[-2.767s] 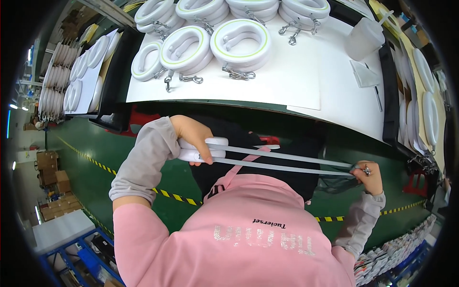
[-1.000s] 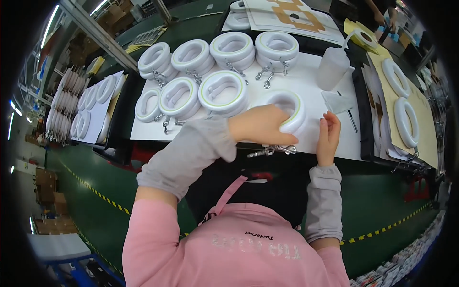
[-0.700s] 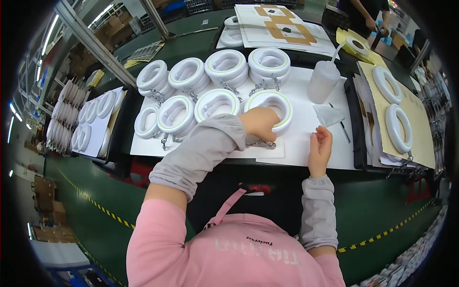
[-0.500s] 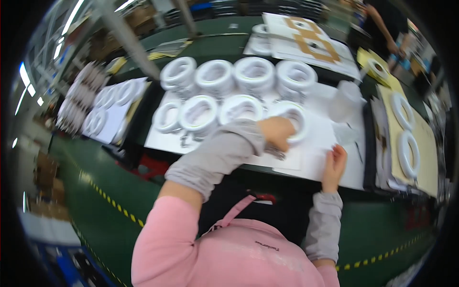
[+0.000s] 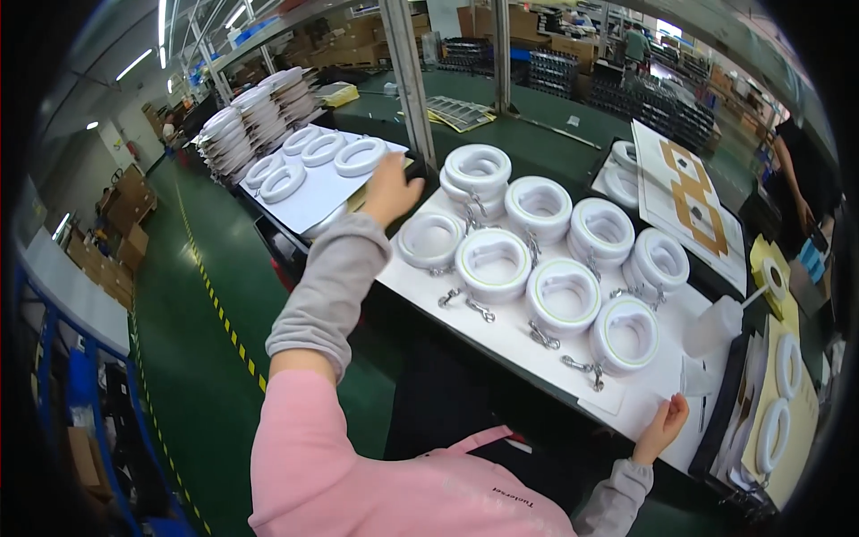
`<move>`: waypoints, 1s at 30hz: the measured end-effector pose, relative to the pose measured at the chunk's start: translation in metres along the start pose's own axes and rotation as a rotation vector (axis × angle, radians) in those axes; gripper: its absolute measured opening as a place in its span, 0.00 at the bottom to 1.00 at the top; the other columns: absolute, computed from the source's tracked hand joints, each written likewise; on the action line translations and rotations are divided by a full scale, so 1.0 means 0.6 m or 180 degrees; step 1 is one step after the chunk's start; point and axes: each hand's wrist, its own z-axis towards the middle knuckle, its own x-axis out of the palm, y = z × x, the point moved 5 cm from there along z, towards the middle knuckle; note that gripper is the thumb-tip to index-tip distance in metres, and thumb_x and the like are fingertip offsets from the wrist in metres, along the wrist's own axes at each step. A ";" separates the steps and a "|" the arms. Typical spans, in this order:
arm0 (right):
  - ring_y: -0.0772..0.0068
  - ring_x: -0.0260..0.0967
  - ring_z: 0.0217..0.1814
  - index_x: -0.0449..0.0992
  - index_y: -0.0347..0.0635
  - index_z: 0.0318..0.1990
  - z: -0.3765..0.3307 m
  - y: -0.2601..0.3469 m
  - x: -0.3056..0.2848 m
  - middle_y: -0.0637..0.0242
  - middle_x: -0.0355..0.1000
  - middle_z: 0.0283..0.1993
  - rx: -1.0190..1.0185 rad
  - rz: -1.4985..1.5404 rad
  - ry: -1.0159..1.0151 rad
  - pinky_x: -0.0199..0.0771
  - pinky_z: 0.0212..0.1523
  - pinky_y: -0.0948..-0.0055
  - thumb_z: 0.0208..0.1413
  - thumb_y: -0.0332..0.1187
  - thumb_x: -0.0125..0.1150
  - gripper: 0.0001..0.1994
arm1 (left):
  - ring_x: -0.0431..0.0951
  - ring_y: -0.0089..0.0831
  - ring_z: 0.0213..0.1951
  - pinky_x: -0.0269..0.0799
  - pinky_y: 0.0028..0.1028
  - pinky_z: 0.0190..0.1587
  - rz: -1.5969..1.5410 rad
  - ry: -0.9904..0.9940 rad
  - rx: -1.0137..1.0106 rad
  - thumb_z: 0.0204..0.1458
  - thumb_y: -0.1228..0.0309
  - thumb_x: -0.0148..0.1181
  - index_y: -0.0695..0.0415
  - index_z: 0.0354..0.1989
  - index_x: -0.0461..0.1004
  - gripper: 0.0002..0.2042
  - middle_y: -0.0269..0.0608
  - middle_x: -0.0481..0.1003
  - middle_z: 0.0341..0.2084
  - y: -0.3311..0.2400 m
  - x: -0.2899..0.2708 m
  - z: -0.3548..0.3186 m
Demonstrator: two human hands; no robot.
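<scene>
My left hand stretches far out to the left, over the gap between the white work sheet and a side board that carries white rings. Whether its fingers hold anything is hidden from me. Closest to it on the sheet is a white ring with a metal clasp. Several more white coiled rings with metal clasps lie in two rows on the sheet. My right hand rests with fingers spread on the sheet's near right corner, holding nothing.
A translucent bottle stands right of the rings. Yellow sheets with more rings lie at the far right. Tall stacks of rings stand at the back left. A metal post rises behind the table. Another person stands at the right.
My left hand has left the ring at the near right of the row and swung out to the left side board. My view has turned left. The right hand stays on the sheet's corner.
</scene>
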 end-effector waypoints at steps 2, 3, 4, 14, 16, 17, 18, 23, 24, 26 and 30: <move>0.74 0.62 0.50 0.63 0.35 0.53 0.000 -0.003 0.012 0.64 0.64 0.49 -0.0067 -0.0128 0.0045 0.61 0.54 0.76 0.59 0.26 0.50 0.15 | 0.65 0.52 0.54 0.62 0.40 0.56 0.0238 -0.0121 -0.0420 0.41 0.63 0.63 0.67 0.53 0.62 0.31 0.58 0.66 0.50 0.130 0.004 0.030; 0.73 0.62 0.50 0.63 0.35 0.53 -0.001 -0.003 0.013 0.63 0.64 0.50 -0.0089 -0.0227 0.0040 0.61 0.54 0.76 0.59 0.26 0.50 0.15 | 0.64 0.51 0.55 0.61 0.41 0.57 0.0259 -0.0142 -0.0585 0.41 0.61 0.63 0.67 0.54 0.61 0.33 0.57 0.65 0.51 0.157 0.004 0.047; 0.72 0.61 0.51 0.62 0.35 0.54 -0.002 -0.001 0.014 0.62 0.63 0.51 -0.0076 -0.0420 0.0090 0.61 0.54 0.75 0.59 0.26 0.49 0.16 | 0.64 0.50 0.55 0.60 0.43 0.57 0.0359 -0.0030 -0.0865 0.40 0.59 0.63 0.66 0.56 0.60 0.35 0.55 0.65 0.52 0.183 0.012 0.063; 0.71 0.62 0.48 0.63 0.35 0.54 -0.003 -0.002 -0.002 0.61 0.64 0.49 -0.0089 -0.1068 -0.0174 0.61 0.53 0.74 0.60 0.29 0.50 0.16 | 0.67 0.45 0.57 0.60 0.37 0.58 0.0715 0.1692 -0.1766 0.42 0.42 0.55 0.58 0.51 0.72 0.34 0.52 0.68 0.54 0.226 0.049 0.139; 0.71 0.62 0.48 0.63 0.35 0.54 0.017 -0.028 0.008 0.61 0.65 0.48 -0.0278 -0.1269 -0.0017 0.61 0.53 0.74 0.60 0.29 0.50 0.16 | 0.73 0.49 0.50 0.66 0.38 0.52 0.0729 0.1097 -0.1616 0.45 0.47 0.54 0.61 0.42 0.77 0.28 0.54 0.74 0.45 0.304 0.016 0.160; 0.71 0.62 0.48 0.63 0.36 0.54 0.015 -0.030 -0.001 0.61 0.64 0.49 -0.0208 -0.1308 -0.0042 0.61 0.52 0.74 0.60 0.29 0.50 0.16 | 0.73 0.49 0.49 0.67 0.39 0.51 0.0697 0.1024 -0.1672 0.45 0.48 0.54 0.62 0.41 0.77 0.27 0.55 0.74 0.44 0.307 0.002 0.171; 0.71 0.62 0.48 0.63 0.36 0.54 0.013 -0.027 -0.007 0.61 0.64 0.49 -0.0151 -0.1331 -0.0070 0.61 0.52 0.74 0.60 0.29 0.50 0.16 | 0.74 0.49 0.48 0.67 0.39 0.50 0.0664 0.0930 -0.1731 0.45 0.49 0.54 0.62 0.39 0.77 0.26 0.56 0.74 0.43 0.303 -0.027 0.182; 0.73 0.62 0.47 0.63 0.36 0.54 0.006 -0.034 -0.017 0.62 0.64 0.49 -0.0179 -0.1281 -0.0097 0.63 0.50 0.75 0.59 0.29 0.50 0.16 | 0.72 0.46 0.51 0.66 0.37 0.54 0.1649 0.0752 -0.2289 0.48 0.51 0.52 0.57 0.44 0.77 0.24 0.53 0.73 0.47 0.450 -0.100 0.151; 0.73 0.62 0.46 0.63 0.36 0.54 0.003 -0.021 -0.007 0.62 0.64 0.49 -0.0186 -0.1227 -0.0062 0.64 0.49 0.75 0.59 0.29 0.50 0.16 | 0.71 0.43 0.53 0.64 0.36 0.57 0.1661 0.0724 -0.2665 0.49 0.56 0.51 0.55 0.47 0.76 0.21 0.48 0.72 0.50 0.485 -0.102 0.128; 0.70 0.62 0.46 0.64 0.35 0.53 -0.006 0.022 0.026 0.60 0.64 0.49 -0.0055 -0.1300 -0.0078 0.63 0.50 0.74 0.57 0.26 0.51 0.16 | 0.70 0.42 0.55 0.61 0.35 0.59 0.1287 0.0601 -0.3161 0.50 0.54 0.51 0.55 0.48 0.75 0.22 0.48 0.71 0.51 0.543 -0.120 0.081; 0.70 0.61 0.43 0.65 0.35 0.51 -0.007 0.033 0.028 0.61 0.64 0.46 -0.0195 -0.1330 -0.0216 0.63 0.47 0.73 0.54 0.24 0.52 0.16 | 0.71 0.43 0.54 0.65 0.36 0.56 0.1450 0.1253 -0.2829 0.44 0.58 0.55 0.59 0.45 0.76 0.22 0.48 0.73 0.49 0.498 -0.114 0.079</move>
